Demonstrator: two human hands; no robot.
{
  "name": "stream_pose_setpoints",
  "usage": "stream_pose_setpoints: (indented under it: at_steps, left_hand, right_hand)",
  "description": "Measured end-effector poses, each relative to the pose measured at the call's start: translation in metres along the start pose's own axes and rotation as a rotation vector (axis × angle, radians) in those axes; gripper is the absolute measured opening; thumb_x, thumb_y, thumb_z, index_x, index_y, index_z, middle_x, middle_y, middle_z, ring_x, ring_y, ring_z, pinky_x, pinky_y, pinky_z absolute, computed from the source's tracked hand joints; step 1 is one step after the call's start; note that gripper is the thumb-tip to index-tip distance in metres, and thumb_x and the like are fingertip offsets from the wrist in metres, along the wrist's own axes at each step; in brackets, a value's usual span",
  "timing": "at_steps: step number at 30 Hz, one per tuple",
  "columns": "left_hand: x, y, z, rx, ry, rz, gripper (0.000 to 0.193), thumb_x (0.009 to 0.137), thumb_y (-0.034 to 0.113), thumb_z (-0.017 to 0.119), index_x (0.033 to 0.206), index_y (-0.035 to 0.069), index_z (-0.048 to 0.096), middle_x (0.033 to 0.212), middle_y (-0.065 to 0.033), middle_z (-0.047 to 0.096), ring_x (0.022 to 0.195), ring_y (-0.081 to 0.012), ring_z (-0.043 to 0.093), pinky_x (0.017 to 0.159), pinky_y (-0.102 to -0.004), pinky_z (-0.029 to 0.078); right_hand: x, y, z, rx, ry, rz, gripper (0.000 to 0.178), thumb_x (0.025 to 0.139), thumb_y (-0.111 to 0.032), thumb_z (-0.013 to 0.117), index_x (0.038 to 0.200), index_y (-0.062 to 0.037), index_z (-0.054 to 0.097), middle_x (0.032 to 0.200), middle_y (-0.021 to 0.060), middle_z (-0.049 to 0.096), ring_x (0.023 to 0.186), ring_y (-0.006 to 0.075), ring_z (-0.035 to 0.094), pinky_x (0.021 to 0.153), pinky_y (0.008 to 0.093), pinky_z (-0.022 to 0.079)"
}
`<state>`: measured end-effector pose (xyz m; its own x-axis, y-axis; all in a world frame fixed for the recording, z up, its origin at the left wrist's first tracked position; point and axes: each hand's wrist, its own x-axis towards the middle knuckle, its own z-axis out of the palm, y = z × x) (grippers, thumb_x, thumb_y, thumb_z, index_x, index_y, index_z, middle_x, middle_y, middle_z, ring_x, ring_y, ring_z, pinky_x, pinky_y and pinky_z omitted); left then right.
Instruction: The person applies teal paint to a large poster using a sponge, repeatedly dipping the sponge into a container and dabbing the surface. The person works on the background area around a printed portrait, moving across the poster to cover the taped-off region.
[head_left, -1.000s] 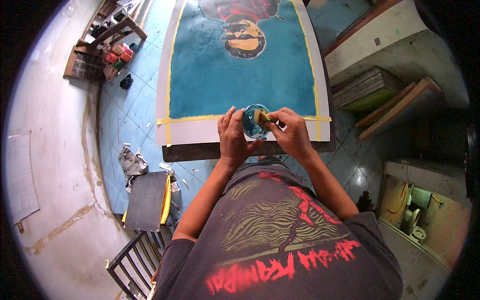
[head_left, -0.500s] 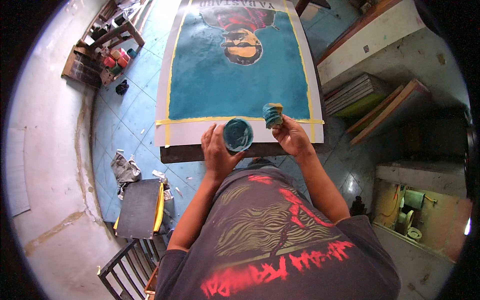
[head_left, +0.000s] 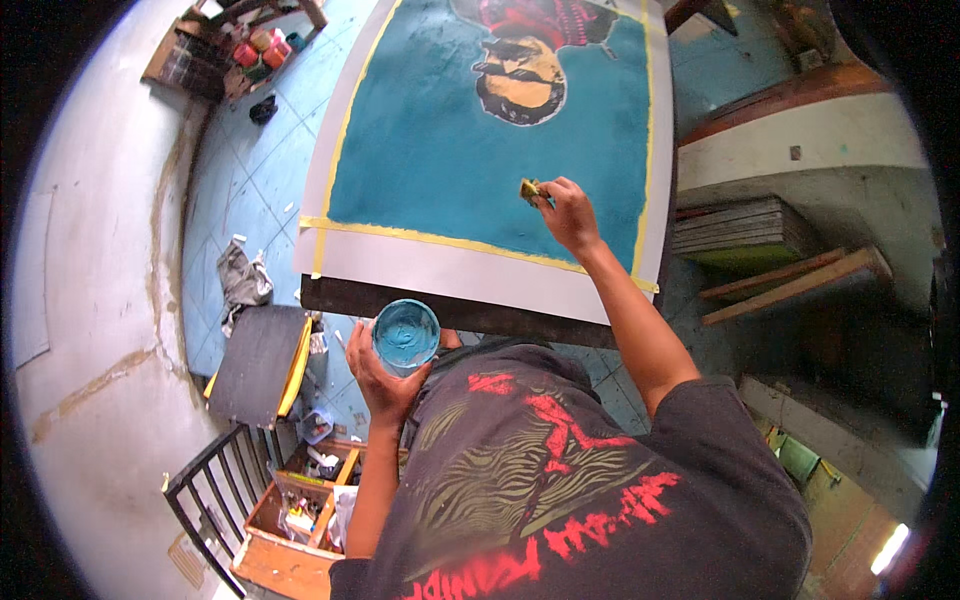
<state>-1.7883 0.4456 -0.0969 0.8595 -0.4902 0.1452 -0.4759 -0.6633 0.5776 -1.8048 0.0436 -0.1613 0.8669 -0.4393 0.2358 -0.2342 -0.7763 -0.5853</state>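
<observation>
My left hand (head_left: 375, 365) is wrapped around a round cup of teal paint (head_left: 407, 338), held in front of my shirt near the table's front edge. Between the fingers of my right hand (head_left: 568, 215) is a small sponge (head_left: 531, 192), yellowish on the side I see. It is over the lower part of the painting (head_left: 420, 150), and whether it touches the surface I cannot tell. The painting has a teal background and an upside-down portrait figure (head_left: 520, 85). Yellow masking tape (head_left: 430, 238) borders it on the white sheet (head_left: 450, 280).
The dark table (head_left: 470, 312) carries the sheet. At left are a black-topped stool (head_left: 258, 365), a grey cloth (head_left: 243, 278), and a wooden drawer box (head_left: 290, 565) with small items. Stacked panels (head_left: 740, 228) lean at right. Paint pots (head_left: 262, 48) stand far left.
My right hand has moved forward with the sponge, from beside the cup to over the teal area. My left hand has drawn the cup back and left. The view has shifted.
</observation>
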Motion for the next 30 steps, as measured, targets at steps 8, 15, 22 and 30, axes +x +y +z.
stream_pose_setpoints:
  at_steps: [8, 15, 22, 30]
  left_hand:
    - [-0.020, 0.042, 0.012, 0.020, 0.013, -0.223, 0.105, 0.062, 0.046, 0.089, 0.141, 0.000, 0.037, 0.145, -0.0239, 0.038, 0.135, -0.0402, 0.037, 0.112, -0.0501, 0.031]
    - [-0.027, 0.060, 0.027, 0.063, -0.005, -0.307, 0.107, 0.062, 0.045, 0.089, 0.143, 0.000, 0.035, 0.147, -0.0238, 0.036, 0.136, -0.0402, 0.036, 0.111, -0.0501, 0.032]
    - [-0.033, 0.068, 0.028, 0.103, -0.009, -0.346, 0.107, 0.062, 0.046, 0.090, 0.142, 0.000, 0.036, 0.146, -0.0238, 0.037, 0.135, -0.0401, 0.037, 0.111, -0.0499, 0.033]
    - [-0.034, 0.073, 0.030, 0.096, 0.007, -0.356, 0.106, 0.060, 0.043, 0.091, 0.141, 0.000, 0.037, 0.146, -0.0234, 0.038, 0.135, -0.0402, 0.038, 0.111, -0.0495, 0.033]
  right_hand:
    - [0.046, 0.061, 0.041, 0.048, -0.178, -0.037, 0.011, 0.086, -0.014, 0.063, 0.084, -0.0043, 0.068, 0.085, 0.0159, 0.063, 0.085, 0.0360, 0.063, 0.075, 0.0453, 0.053]
    - [0.081, 0.086, 0.032, -0.092, -0.197, -0.117, 0.013, 0.083, -0.014, 0.069, 0.092, -0.0052, 0.071, 0.087, 0.0134, 0.064, 0.087, 0.0335, 0.064, 0.075, 0.0439, 0.052]
    - [0.090, 0.099, 0.032, -0.058, -0.147, -0.092, 0.010, 0.085, -0.016, 0.064, 0.082, -0.0073, 0.068, 0.083, 0.0144, 0.062, 0.085, 0.0361, 0.064, 0.074, 0.0463, 0.052]
    - [0.110, 0.133, 0.027, 0.033, -0.053, -0.022, 0.012, 0.082, -0.018, 0.071, 0.087, -0.0073, 0.072, 0.084, 0.0154, 0.068, 0.079, 0.0336, 0.067, 0.070, 0.0433, 0.053]
